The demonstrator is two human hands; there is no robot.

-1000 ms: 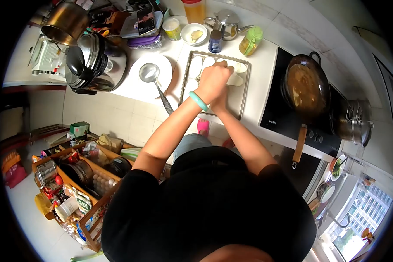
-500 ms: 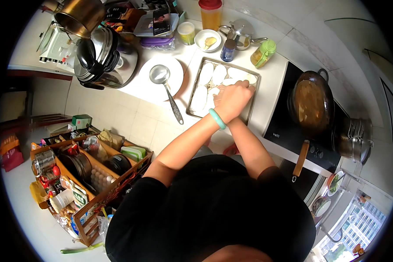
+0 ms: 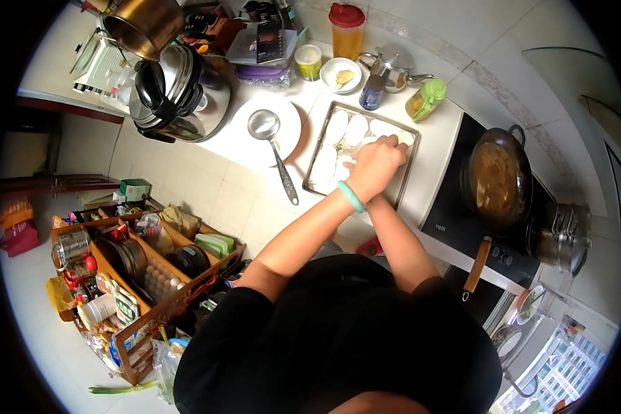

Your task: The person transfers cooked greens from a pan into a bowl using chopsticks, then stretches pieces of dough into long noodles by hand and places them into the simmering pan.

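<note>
A metal baking tray [image 3: 314, 164] on the counter holds several pale, oval pieces that look like dough [image 3: 336, 128]. My left hand [image 3: 378, 165], with a pale green bangle [image 3: 351, 196] at its wrist, is over the tray's right half. Its fingers are curled down, beside a pale piece [image 3: 406, 138] near the far right corner; what they grip, if anything, is hidden. My right forearm [image 3: 397, 238] passes beneath the left wrist. Most of my right hand [image 3: 350, 164] lies under the left one, with perhaps a fingertip showing over the dough.
A ladle [image 3: 263, 125] rests on a white plate [image 3: 241, 141], left of the tray. Behind stand a small bowl [image 3: 330, 81], a dark-blue jar [image 3: 372, 92], a metal teapot [image 3: 395, 63] and a green-lidded bottle [image 3: 426, 99]. Rightward, a wok [image 3: 495, 176] sits on the stove [image 3: 443, 205].
The whole view has shifted slightly, so the counter items appear a little lower and to the right. Both hands stay over the tray, crossed at the wrists, with little visible movement.
</note>
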